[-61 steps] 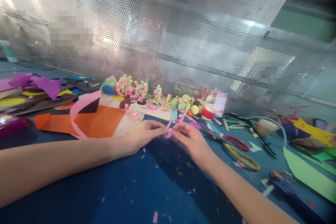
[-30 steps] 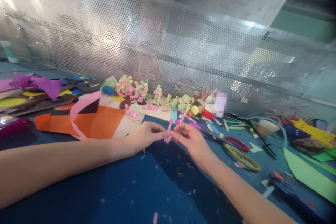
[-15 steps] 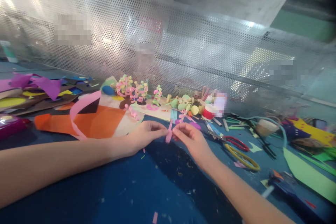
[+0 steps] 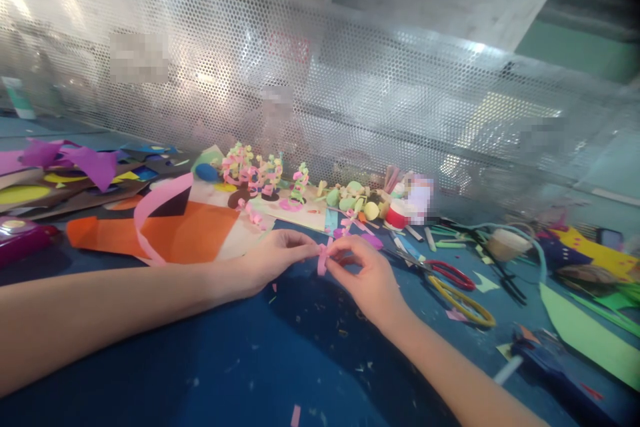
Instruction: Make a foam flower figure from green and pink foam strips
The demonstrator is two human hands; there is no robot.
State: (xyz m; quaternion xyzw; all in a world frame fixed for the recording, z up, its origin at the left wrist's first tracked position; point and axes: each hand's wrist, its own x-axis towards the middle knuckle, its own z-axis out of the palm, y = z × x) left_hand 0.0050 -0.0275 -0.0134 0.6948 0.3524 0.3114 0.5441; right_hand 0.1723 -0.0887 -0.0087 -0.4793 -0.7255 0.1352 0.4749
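Note:
A short pink paper strip (image 4: pixel 321 259) is pinched between both my hands, just above the blue table (image 4: pixel 210 360). My left hand (image 4: pixel 273 257) grips its left side with thumb and fingertips closed. My right hand (image 4: pixel 364 275) holds the other side, fingers curled round it. The strip stands nearly upright and hangs below my fingertips. Small curled paper figures (image 4: pixel 253 170) stand on a pale sheet (image 4: pixel 295 213) behind my hands.
Orange paper (image 4: pixel 165 233) and a pink paper band (image 4: pixel 153 210) lie at the left, with purple scraps (image 4: pixel 90 163) beyond. Red and yellow scissors (image 4: pixel 453 283) lie to the right, near green paper (image 4: pixel 585 330). A perforated metal screen (image 4: pixel 320 93) closes off the back.
My hands have stayed in the same spot while working the pink strip. The strip turned from slanted to nearly upright, and my right fingers have curled more tightly round it.

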